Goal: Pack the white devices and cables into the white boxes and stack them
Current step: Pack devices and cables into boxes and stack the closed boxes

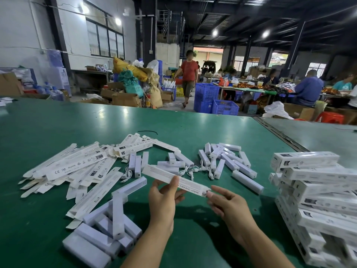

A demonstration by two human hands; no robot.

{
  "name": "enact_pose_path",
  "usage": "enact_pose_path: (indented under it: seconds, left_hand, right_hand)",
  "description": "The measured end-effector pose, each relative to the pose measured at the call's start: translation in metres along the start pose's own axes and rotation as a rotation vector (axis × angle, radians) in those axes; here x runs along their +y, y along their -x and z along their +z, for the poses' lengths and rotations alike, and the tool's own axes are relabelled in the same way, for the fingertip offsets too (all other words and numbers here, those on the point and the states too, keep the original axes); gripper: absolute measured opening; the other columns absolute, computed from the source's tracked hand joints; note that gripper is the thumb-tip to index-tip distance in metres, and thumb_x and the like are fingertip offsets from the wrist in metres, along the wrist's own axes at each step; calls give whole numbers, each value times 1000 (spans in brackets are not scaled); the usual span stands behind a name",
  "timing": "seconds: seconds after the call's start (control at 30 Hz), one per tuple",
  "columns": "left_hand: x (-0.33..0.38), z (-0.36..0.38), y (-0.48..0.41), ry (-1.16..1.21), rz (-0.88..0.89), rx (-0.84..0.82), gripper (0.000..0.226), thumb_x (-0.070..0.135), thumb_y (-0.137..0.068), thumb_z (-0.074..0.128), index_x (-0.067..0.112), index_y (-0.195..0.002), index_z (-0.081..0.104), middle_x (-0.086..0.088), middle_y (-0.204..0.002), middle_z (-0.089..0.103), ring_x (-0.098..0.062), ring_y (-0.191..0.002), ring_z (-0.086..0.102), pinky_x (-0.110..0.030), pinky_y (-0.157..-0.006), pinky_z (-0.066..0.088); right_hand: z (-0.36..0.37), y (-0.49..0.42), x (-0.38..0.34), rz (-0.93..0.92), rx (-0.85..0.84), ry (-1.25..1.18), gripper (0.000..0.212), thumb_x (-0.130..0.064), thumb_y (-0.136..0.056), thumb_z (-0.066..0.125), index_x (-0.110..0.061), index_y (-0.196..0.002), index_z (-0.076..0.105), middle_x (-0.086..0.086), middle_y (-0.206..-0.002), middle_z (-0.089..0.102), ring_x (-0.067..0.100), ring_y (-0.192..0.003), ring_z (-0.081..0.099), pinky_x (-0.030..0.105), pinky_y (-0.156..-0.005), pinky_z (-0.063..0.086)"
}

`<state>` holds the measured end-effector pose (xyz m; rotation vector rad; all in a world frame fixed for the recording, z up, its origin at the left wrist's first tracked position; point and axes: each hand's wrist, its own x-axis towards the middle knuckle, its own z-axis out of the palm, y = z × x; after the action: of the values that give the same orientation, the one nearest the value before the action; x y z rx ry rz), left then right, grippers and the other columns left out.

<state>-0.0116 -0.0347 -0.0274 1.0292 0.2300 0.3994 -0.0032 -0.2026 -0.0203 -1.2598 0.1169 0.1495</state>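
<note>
A long white box [164,174] with printed text is held above the green table [58,120]. My left hand [164,198] pinches it near the middle. My right hand [226,202] pinches its near end. Flat unfolded boxes [77,167] lie in a heap at the left. White bar devices [108,229] are piled by my left forearm, and more of the devices [228,161] lie ahead at the right. White cables [195,170] lie tangled just beyond the held box. Packed boxes [316,194] are stacked at the right.
A black cable tie [147,131] lies further back on the table. A second grey table [316,132] adjoins on the right. Beyond the far edge stand blue crates [206,97] and cardboard boxes [125,98]; a person [188,76] walks in the aisle and others sit at benches.
</note>
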Motion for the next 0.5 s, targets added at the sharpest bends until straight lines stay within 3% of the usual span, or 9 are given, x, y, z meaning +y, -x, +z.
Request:
enact_pose_path:
  seconds: [0.13,0.27,0.5]
  left_hand:
    - [0,-1,-1,-6,2,8,20,19,-91,68,17,-109,58,3,-88,78,-24,-76,76,-24,-56,56]
    - [2,-2,0,-39,-17,-9,19,21,-92,67,17,-109,58,4,-88,78,-23,-75,76,-23,-55,56]
    - [1,-4,-1,-110,-73,-28,22,25,-92,67,15,-107,57,0,-86,78,-24,-69,75,-22,-49,52]
  right_hand:
    - [2,3,1,-55,14,200,29,-11,-79,78,-12,-107,69,4,-89,76,6,-67,59,27,-67,38]
    - [3,8,-9,-161,-35,271,31,-4,-81,75,-14,-109,66,6,-90,77,-1,-63,63,10,-57,46]
    - [-1,12,-15,-169,-155,494,30,-2,-81,75,-16,-108,70,5,-87,77,4,-60,63,13,-61,48]
